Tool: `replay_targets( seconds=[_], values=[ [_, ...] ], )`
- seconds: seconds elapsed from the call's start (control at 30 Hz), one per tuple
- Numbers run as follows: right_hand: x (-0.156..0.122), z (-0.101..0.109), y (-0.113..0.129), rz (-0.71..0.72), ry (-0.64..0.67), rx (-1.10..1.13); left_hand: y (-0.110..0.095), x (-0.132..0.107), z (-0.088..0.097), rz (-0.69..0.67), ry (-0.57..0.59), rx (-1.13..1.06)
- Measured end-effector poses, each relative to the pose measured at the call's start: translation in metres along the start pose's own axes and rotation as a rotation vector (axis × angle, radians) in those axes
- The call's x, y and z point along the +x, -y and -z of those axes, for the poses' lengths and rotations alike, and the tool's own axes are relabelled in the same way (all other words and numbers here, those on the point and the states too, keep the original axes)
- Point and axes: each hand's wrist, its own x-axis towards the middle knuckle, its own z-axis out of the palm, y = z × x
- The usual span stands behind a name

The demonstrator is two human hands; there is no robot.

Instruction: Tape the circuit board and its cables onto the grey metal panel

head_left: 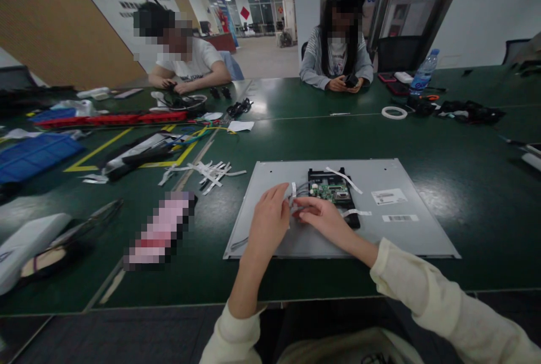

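A flat grey metal panel lies on the green table in front of me. On it sits a black bracket with a green circuit board. Thin dark cables run from the board's left side to my fingers. My left hand is closed at the cables, its fingertips partly hidden. From the right, my right hand pinches at the same spot, close to the left fingertips. A short white tape strip stands up beside them. More tape strips lie across the bracket.
Left of the panel lie a heap of white strips and a phone. Farther left are a blue tray and red parts. A tape roll and a water bottle stand at the back right. Two people sit opposite.
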Motion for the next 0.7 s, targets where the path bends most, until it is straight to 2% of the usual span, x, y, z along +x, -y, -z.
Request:
replay_targets(
  seconds=[0.2, 0.47, 0.6, 0.7],
  values=[
    [-0.0009, -0.0020, 0.0005, -0.048, 0.042, 0.115, 0.0052, -0.0018, -0.0033, 0.022, -0.019, -0.006],
    [-0.0009, -0.0026, -0.0004, -0.064, 0.041, 0.083, 0.0035, -0.0012, -0.0021, 0.062, 0.227, 0.039],
    [-0.0005, -0.0035, -0.0022, -0.066, 0.036, 0.080, 0.0058, 0.0034, -0.0020, 0.053, 0.278, 0.062],
    [-0.0014, -0.0037, -0.0025, -0.051, 0.038, 0.087, 0.0082, 0.0046, -0.0031, 0.059, 0.258, 0.056]
  ],
)
